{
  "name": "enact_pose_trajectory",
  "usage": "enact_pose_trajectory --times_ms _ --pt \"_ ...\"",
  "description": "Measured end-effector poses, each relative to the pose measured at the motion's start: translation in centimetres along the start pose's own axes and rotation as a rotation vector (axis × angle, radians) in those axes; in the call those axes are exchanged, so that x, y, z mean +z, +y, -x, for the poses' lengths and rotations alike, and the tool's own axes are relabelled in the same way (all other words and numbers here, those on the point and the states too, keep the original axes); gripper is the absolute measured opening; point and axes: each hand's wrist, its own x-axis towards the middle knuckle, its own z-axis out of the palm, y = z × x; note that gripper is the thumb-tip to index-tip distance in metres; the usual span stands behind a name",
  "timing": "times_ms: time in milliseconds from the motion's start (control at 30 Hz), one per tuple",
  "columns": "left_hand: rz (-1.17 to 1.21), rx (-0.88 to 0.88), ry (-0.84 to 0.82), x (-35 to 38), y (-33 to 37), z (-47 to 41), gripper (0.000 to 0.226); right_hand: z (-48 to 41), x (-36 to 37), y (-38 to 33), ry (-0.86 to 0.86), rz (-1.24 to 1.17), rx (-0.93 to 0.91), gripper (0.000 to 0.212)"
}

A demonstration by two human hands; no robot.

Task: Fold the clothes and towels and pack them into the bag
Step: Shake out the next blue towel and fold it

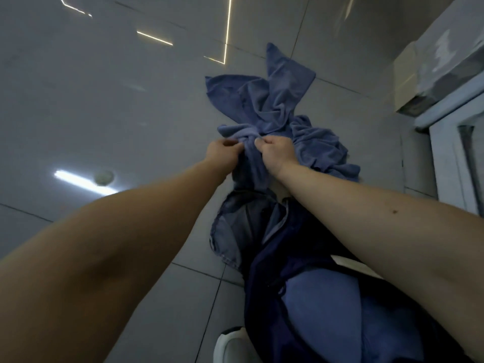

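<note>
A crumpled blue towel lies in a heap on the glossy tiled floor ahead of me. My left hand and my right hand both pinch a bunched fold of it close together, thumbs and fingers curled on the cloth. Below the hands lies a denim garment, partly under a dark navy bag. The bag stands open near my feet, with light blue fabric showing inside it. My forearms cover part of the bag and the clothes.
Grey floor tiles spread to the left and far side, reflecting ceiling lights. A white cabinet or appliance with a wrapped box on it stands at the right edge. A white shoe shows at the bottom.
</note>
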Motion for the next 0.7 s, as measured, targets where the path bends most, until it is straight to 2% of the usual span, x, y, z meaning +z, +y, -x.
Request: enact_pose_trajectory --times_ms 67,200,300,400,533,600,700 --pt "-0.040 0.071 0.060 -2.0 2.6 1.4 0.014 0.2 -0.7 -2.8 0.006 -0.100 -0.047 0.042" --pt "-0.113 0.192 0.074 -6.9 8.2 5.4 0.017 2.5 -2.2 -10.2 -0.010 -0.201 -0.162 0.044" --pt "-0.163 0.286 0.113 -11.6 12.3 10.1 0.008 5.4 -3.1 -15.8 -0.044 -0.306 -0.180 0.035" --pt "-0.187 0.414 0.118 -16.3 16.2 16.0 0.004 9.2 -4.2 -21.5 -0.104 -0.373 -0.234 0.037" --pt "-0.164 0.463 0.015 -21.8 19.9 23.1 0.024 14.5 -6.3 -28.5 -0.168 -0.337 -0.299 0.029" --pt "-0.221 0.490 -0.029 -24.1 20.1 25.8 0.041 16.7 -6.7 -30.9 -0.185 -0.389 -0.270 0.026" --pt "-0.346 0.540 -0.113 -25.9 18.1 28.4 0.059 19.5 -5.7 -32.3 -0.252 -0.396 -0.214 0.036"
